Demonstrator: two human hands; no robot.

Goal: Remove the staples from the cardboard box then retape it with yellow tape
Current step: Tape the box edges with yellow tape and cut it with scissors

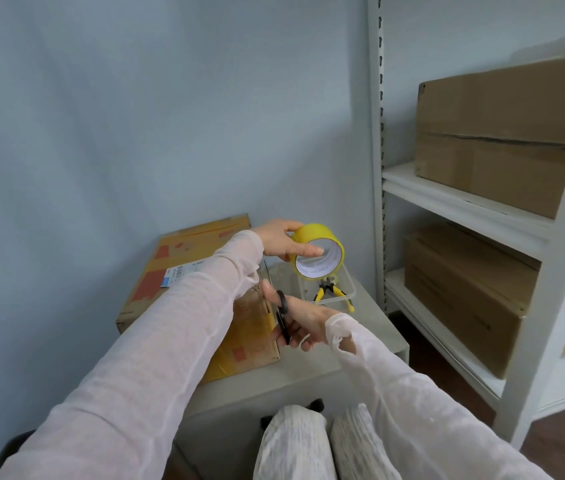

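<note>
Curling fingers [295, 226] of the left hand [276, 240] round glossy yellow tape [312, 232] at frame centre, gripping black scissors [283, 315] in the right hand [305, 320] below, beside the cardboard box [187, 247] at centre-left, barcode label [180, 271] unreadable.

The cardboard box [184, 258] lies on a low grey table [326, 362], with a white printed label on its top and red print on its yellowish near side. Just right of the box, the left hand [277, 239] grips a roll of yellow tape [312, 233], held above a clear plastic tray [347, 289] that holds yellow-handled pliers [331, 289]. At the box's near right corner, the right hand [303, 320] holds black scissors [283, 317] (their blades are hard to make out). Well right of the box stands a white shelving unit [464, 199] bearing plain brown cartons [503, 133].
</note>
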